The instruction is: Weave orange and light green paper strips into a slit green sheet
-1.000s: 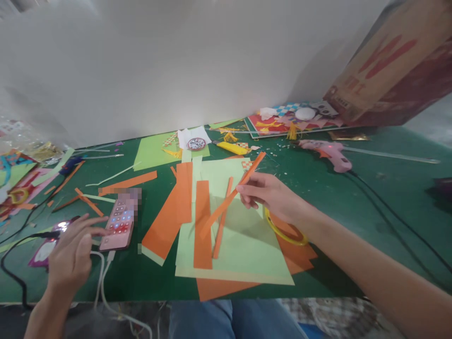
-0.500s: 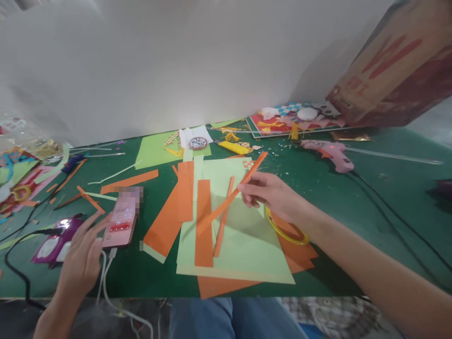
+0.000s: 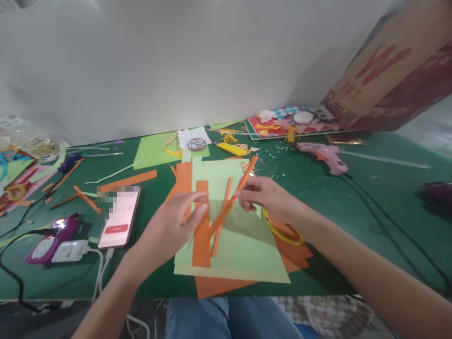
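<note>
My right hand (image 3: 264, 195) pinches a narrow orange paper strip (image 3: 250, 170) between thumb and fingers; it slants over the pale green sheet (image 3: 254, 254). My left hand (image 3: 169, 223) hovers at the sheet's left side, thumb and fingers apart, holding nothing. Its fingertips are close to a wide orange paper strip (image 3: 201, 245) and hide part of other orange pieces. Another thin orange strip (image 3: 219, 230) lies on the sheet. Under my right wrist shows a yellow ring-shaped thing (image 3: 287, 239), partly hidden.
A phone (image 3: 120, 221) with a lit screen lies at left, beside a purple power strip (image 3: 44, 247) with cables. A yellow cutter (image 3: 231, 149) lies behind the sheet. At right are a pink glue gun (image 3: 328, 157) and a large paper bag (image 3: 374, 80).
My left hand has moved right from the phone to the orange strips. The phone screen shows a different display. My right hand keeps its strip, shifted slightly.
</note>
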The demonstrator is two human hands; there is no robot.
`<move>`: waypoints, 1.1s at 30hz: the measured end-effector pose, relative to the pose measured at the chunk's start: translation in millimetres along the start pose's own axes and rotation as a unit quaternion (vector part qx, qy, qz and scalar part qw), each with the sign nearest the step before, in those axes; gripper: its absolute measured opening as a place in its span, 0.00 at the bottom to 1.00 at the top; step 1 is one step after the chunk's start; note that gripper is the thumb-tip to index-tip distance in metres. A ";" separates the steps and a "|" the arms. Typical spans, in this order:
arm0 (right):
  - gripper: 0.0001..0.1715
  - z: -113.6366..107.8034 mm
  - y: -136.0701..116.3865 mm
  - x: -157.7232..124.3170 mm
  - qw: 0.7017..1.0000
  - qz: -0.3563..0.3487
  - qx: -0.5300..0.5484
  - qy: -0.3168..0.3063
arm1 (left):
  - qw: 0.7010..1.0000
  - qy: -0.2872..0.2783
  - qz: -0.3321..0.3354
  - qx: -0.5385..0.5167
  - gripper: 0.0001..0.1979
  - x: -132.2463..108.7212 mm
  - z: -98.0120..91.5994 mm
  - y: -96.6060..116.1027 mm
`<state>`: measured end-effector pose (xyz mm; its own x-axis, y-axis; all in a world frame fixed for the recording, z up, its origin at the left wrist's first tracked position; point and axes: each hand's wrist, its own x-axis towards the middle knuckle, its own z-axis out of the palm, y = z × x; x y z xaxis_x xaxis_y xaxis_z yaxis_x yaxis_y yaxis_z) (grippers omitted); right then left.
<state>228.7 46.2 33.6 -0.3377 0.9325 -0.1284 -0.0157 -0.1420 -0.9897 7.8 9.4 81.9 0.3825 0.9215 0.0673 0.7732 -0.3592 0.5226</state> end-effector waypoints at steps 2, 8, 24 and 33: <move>0.17 -0.4 0.7 0.5 1.000 -0.002 -0.011 -0.001 | 0.999 -0.036 0.013 -0.017 0.17 19.8 14.3 13.0; 0.19 0.3 -3.2 1.7 1.000 0.003 -0.019 0.017 | 0.991 -0.074 0.029 -0.112 0.16 42.4 54.6 14.9; 0.19 5.7 2.6 2.7 0.999 0.000 -0.032 0.035 | 0.968 -0.039 0.005 -0.248 0.16 33.5 69.4 1.0; 0.18 3.8 6.4 3.1 1.000 -0.004 -0.023 -0.018 | 0.972 -0.031 0.042 -0.230 0.15 34.5 67.6 -0.3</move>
<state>224.0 47.0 27.2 -0.3720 0.9205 -0.1192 0.0240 -0.1188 -0.9926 55.0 31.3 26.6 0.4749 0.8763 0.0815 0.4352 -0.3143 0.8437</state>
